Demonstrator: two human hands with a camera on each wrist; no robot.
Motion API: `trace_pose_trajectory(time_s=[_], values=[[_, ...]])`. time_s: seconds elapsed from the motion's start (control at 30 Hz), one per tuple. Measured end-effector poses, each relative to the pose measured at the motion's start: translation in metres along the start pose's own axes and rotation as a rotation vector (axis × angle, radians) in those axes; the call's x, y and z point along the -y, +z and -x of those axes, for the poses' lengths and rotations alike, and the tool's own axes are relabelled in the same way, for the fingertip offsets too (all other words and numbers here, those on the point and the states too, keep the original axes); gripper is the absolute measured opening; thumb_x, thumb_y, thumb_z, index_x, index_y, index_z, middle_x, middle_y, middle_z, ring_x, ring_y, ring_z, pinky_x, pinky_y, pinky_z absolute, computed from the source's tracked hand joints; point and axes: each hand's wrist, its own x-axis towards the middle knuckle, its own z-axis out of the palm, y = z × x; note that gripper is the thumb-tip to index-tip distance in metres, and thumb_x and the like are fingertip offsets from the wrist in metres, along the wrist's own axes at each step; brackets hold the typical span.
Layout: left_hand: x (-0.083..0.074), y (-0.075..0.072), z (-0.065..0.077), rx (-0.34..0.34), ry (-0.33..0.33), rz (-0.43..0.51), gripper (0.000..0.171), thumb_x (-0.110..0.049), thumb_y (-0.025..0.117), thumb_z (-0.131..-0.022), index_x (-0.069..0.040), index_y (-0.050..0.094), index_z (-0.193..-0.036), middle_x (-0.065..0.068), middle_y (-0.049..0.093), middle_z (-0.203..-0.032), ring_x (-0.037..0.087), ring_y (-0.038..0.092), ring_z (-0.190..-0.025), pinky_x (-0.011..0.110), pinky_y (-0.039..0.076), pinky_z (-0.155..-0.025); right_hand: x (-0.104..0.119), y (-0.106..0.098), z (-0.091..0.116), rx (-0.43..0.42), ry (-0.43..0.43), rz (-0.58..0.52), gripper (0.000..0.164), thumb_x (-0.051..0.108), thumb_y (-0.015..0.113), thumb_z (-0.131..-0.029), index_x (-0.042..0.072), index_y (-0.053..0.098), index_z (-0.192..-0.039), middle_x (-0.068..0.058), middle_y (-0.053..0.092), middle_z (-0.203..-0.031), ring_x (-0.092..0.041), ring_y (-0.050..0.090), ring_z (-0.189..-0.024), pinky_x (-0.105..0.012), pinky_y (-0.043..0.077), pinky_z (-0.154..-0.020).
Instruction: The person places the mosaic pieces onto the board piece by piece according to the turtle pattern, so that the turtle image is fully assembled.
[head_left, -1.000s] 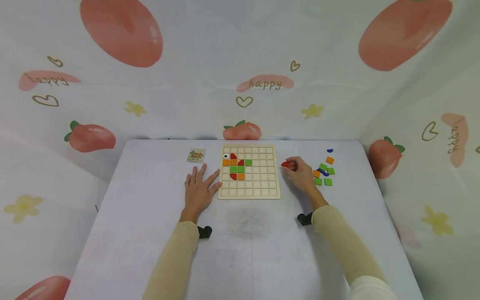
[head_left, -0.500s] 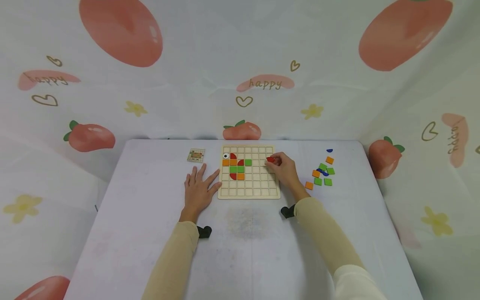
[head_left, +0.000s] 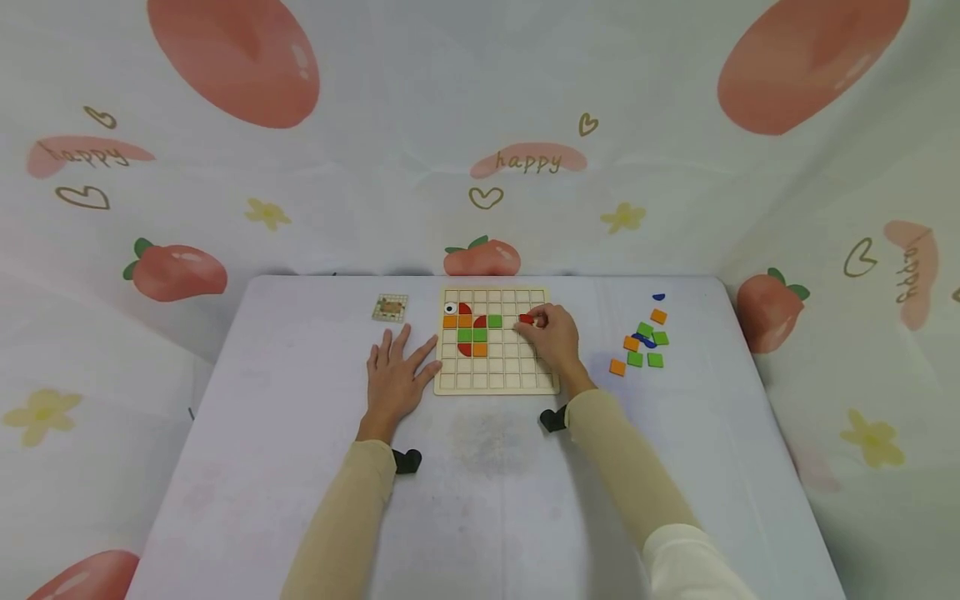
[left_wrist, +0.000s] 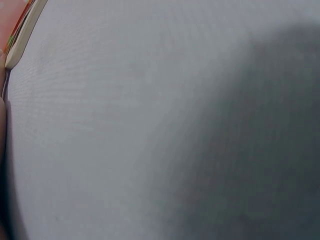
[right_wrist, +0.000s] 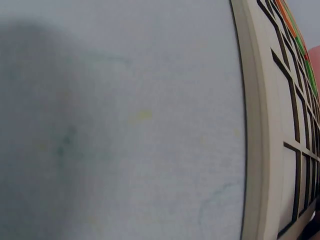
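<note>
In the head view a wooden grid board (head_left: 495, 390) lies at the back middle of the table. Green, orange and red pieces and an eye tile (head_left: 450, 308) sit in its upper left cells. Over the right part of the board, my right hand (head_left: 555, 340) pinches a red rounded piece (head_left: 526, 319) between thumb and fingers; the fingers partly cover it. Fingers spread, my left hand (head_left: 393, 382) rests flat on the table, its thumb and index tips at the board's left edge. The right wrist view catches the board's edge (right_wrist: 257, 125) but not the held piece.
Several loose green tiles (head_left: 656, 360), orange tiles (head_left: 617, 367) and blue pieces (head_left: 658, 297) lie right of the board. A small picture card (head_left: 391, 307) is left of it. A printed cloth wall (head_left: 375, 208) rises behind the table.
My right hand has moved left with the red piece, from beside the loose tiles to over the board, uncovering an orange tile. The left hand has stayed in place.
</note>
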Motion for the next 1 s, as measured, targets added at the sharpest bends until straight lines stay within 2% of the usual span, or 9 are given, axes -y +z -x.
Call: trace_pose_trajectory(time_s=[0.23, 0.33, 0.5, 0.67, 0.83, 1.0], values=[[0.000, 0.001, 0.001, -0.002, 0.002, 0.006, 0.059, -0.069, 0.038, -0.100, -0.049, 0.034, -0.155, 0.004, 0.009, -0.174, 0.036, -0.003, -0.161, 0.062, 0.003, -0.128, -0.002, 0.003, 0.001, -0.009, -0.012, 0.049, 0.038, 0.037, 0.084, -0.085, 0.009, 0.070, -0.107, -0.006, 0.053, -0.091, -0.023, 0.048, -0.087, -0.033, 0.040, -0.075], [0.001, 0.002, 0.001, -0.005, 0.002, 0.004, 0.059, -0.070, 0.038, -0.100, -0.049, 0.034, -0.155, 0.003, 0.010, -0.174, 0.036, -0.003, -0.162, 0.062, 0.003, -0.128, -0.003, 0.002, 0.001, 0.005, -0.012, 0.034, 0.038, 0.037, 0.083, -0.086, 0.010, 0.070, -0.109, -0.005, 0.053, -0.093, -0.022, 0.049, -0.090, -0.033, 0.041, -0.078], [0.001, 0.003, -0.001, -0.014, 0.002, 0.002, 0.059, -0.070, 0.038, -0.100, -0.049, 0.035, -0.155, 0.003, 0.010, -0.174, 0.036, -0.003, -0.162, 0.062, 0.003, -0.128, -0.005, 0.000, 0.001, 0.018, -0.021, -0.016, 0.025, 0.030, 0.072, -0.094, 0.011, 0.071, -0.110, -0.005, 0.054, -0.096, -0.021, 0.048, -0.093, -0.033, 0.040, -0.081], [0.001, 0.002, -0.002, -0.013, 0.001, 0.003, 0.059, -0.070, 0.037, -0.100, -0.050, 0.033, -0.155, 0.003, 0.010, -0.174, 0.036, -0.004, -0.162, 0.061, 0.003, -0.128, -0.005, -0.002, 0.000, 0.009, -0.056, 0.004, 0.018, 0.023, 0.068, -0.096, 0.009, 0.073, -0.106, -0.007, 0.055, -0.093, -0.022, 0.047, -0.090, -0.032, 0.038, -0.079], [0.000, 0.001, -0.002, -0.008, 0.000, 0.008, 0.059, -0.070, 0.037, -0.100, -0.050, 0.034, -0.155, 0.003, 0.009, -0.174, 0.036, -0.004, -0.162, 0.062, 0.002, -0.128, -0.005, -0.002, 0.000, 0.010, -0.067, 0.031, 0.019, 0.023, 0.068, -0.096, 0.009, 0.074, -0.106, -0.007, 0.054, -0.093, -0.022, 0.046, -0.090, -0.031, 0.037, -0.079], [-0.001, -0.001, 0.001, -0.007, 0.000, 0.015, 0.058, -0.068, 0.040, -0.101, -0.048, 0.035, -0.155, 0.004, 0.010, -0.174, 0.037, -0.003, -0.161, 0.062, 0.003, -0.128, 0.002, -0.007, 0.002, 0.073, -0.045, 0.022, 0.025, 0.026, 0.065, -0.099, 0.008, 0.070, -0.116, -0.009, 0.056, -0.100, -0.024, 0.049, -0.095, -0.034, 0.041, -0.084]])
